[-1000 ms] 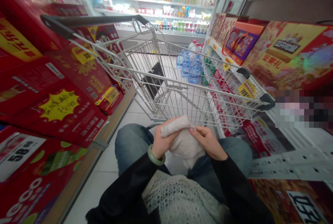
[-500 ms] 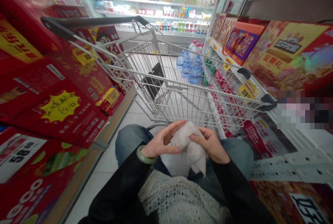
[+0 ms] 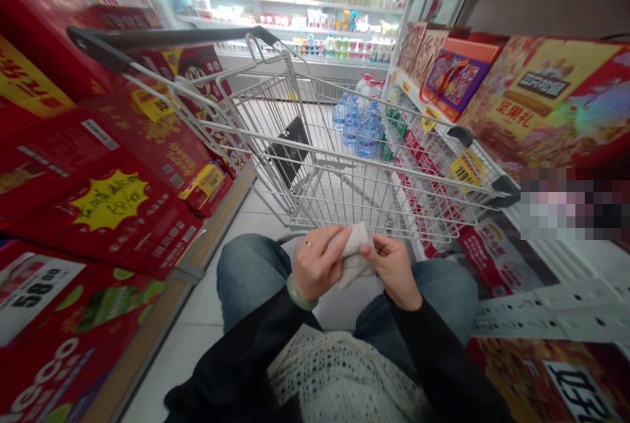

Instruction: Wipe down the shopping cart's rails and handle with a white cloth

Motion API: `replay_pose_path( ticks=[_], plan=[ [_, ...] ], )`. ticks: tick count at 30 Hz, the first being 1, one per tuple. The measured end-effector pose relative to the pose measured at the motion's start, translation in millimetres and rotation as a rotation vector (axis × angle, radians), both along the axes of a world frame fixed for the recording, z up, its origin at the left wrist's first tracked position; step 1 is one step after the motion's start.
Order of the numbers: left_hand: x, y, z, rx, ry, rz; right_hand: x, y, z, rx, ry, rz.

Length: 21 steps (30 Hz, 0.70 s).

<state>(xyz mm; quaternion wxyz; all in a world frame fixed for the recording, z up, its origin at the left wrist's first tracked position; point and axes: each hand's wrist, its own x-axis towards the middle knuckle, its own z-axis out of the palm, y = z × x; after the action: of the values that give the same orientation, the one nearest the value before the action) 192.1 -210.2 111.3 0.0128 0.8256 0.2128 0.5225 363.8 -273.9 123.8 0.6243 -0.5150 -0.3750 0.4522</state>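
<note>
Between my hands, above my lap, is a light grey-white cloth (image 3: 358, 239), bunched into a small folded bundle. My left hand (image 3: 319, 260), with a ring on a finger and a green bangle at the wrist, wraps over the cloth's left side with curled fingers. On the right side my right hand (image 3: 394, 267) pinches the cloth between thumb and fingers. A lower fold of it hangs below the fingers. Part of the cloth is hidden by my left hand. Right in front of my knees stands a wire shopping cart (image 3: 339, 193).
Red boxed goods (image 3: 118, 200) are stacked along the left. On the right, a shelf holds gift boxes (image 3: 546, 95) and wrapped bottle packs (image 3: 423, 193). Blue-tinted water bottles (image 3: 367, 128) stand on the floor beyond the cart. A lit refrigerated display (image 3: 295, 10) spans the back.
The cloth has gone from a loose, hanging bundle to a smaller, tighter one. My left hand, spread beside it half a second ago, now closes over it; my right hand keeps its hold.
</note>
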Motion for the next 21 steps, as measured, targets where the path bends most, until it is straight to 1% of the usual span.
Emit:
replay_pose_path(
  ticks=[1,2,3,5,7,8,10,11,12,13,15,18,20,21],
  plan=[
    [-2.6,2.9,1.6,-0.007,0.035,-0.042,0.6,-0.2,0.9,0.004,0.018,-0.011],
    [-5.9,5.7,4.5,-0.054,0.065,-0.106,2.1,-0.7,2.0,0.004,0.031,-0.025],
    [-9.8,8.4,8.2,-0.137,0.093,-0.191,4.1,-1.4,3.3,0.0,0.039,-0.029],
    [-17.7,12.8,16.3,-0.367,0.129,-0.397,8.8,-3.1,6.7,-0.001,0.022,0.012],
    [-23.7,15.4,22.2,-0.622,0.071,-0.554,12.3,-4.7,10.3,0.027,-0.038,0.078],
    [-25.3,16.0,23.8,-0.748,0.025,-0.595,13.0,-5.4,11.7,0.05,-0.077,0.103],
    [-25.8,15.6,24.7,-0.961,-0.038,-0.629,13.0,-5.9,12.6,0.089,-0.156,0.121],
    [-24.9,14.8,24.2,-1.029,-0.033,-0.633,12.5,-5.8,12.0,0.092,-0.186,0.116],
    [-23.5,13.9,23.4,-1.061,-0.006,-0.626,12.0,-5.4,10.6,0.082,-0.208,0.105],
    [-22.0,12.9,22.4,-1.052,0.021,-0.598,11.5,-4.9,8.7,0.062,-0.22,0.088],
    [-19.2,10.8,19.8,-0.928,0.037,-0.466,10.9,-3.4,4.2,0.016,-0.218,0.052],
    [-15.4,7.0,14.0,-0.625,0.034,-0.239,7.7,-0.7,-1.0,-0.002,-0.16,0.088],
    [-12.0,3.2,9.0,-0.439,0.082,-0.137,1.8,1.6,-2.9,0.015,-0.103,0.113],
    [-10.1,0.8,6.6,-0.357,0.11,-0.082,-2.0,3.0,-3.5,0.024,-0.08,0.098]
  ],
)
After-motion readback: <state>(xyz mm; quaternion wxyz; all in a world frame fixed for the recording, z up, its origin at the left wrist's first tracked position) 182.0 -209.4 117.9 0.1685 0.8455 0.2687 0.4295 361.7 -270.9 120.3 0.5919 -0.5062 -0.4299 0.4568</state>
